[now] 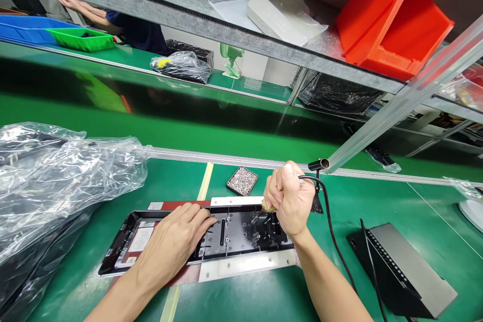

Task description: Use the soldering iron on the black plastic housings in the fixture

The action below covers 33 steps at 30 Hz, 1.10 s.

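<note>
Black housing lying lengthwise on green bench, toward 6 o'clock in view, white strips flanking it. Left hand laid across its middle, fingers side by side, lightly bent. Right hand over its 3 o'clock end, fingers wrapped tight round yellow-handled tool, tip angled into housing; black cable curling from fist toward 5. Out from housing: square dish of grains near 12, grey-black box toward 3, plastic-wrapped bundle toward 9.

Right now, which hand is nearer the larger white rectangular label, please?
The left hand, beside the label; the right hand is farther right along the black plastic panel.
</note>
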Motion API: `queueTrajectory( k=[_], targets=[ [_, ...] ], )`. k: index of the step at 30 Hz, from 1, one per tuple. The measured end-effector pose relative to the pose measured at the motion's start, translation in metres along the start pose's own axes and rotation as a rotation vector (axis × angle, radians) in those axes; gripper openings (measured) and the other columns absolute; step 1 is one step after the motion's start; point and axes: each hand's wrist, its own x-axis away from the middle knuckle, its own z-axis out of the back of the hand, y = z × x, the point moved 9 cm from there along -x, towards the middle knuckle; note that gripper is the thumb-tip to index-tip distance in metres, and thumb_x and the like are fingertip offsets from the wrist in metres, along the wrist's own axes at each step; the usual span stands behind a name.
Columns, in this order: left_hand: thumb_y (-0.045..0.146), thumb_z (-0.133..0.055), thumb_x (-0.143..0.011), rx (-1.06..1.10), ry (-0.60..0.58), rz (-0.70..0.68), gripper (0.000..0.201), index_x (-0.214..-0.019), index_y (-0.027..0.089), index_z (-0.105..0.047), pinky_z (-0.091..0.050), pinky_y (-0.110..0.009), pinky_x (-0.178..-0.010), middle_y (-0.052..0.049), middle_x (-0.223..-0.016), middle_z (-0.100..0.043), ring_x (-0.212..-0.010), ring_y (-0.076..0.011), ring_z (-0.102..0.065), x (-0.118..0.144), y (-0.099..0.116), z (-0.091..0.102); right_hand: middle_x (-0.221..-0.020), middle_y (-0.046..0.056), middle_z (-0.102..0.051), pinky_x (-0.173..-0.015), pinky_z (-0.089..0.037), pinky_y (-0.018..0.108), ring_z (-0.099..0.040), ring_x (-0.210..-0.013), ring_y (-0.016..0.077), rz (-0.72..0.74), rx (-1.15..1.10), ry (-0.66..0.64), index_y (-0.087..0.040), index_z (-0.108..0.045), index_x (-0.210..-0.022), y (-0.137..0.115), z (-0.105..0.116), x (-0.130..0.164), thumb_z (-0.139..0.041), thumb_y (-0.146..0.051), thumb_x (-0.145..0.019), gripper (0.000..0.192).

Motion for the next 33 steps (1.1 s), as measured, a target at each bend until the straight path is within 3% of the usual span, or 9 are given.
queueTrajectory(
  k=[33],
  targets=[
    [0.036, -0.043, -0.106, -0.021, -0.035, 0.000, 0.029, -0.091, 0.021, -0.062, -0.042, -0.037, -0.075, -0.003, -0.086, -0.062, -0.078, -0.0217, -0.056, 0.0015, -0.0016, -0.0048, -0.049, -0.009, -0.034, -0.033, -0.032, 0.019, -0.031, -0.038, 0.0058, -0.021, 0.006, -0.001, -0.023, -0.038, -0.063, 0.0029, -0.0014, 0.0020, -0.058, -0.043, -0.098, 0.045]
  ],
)
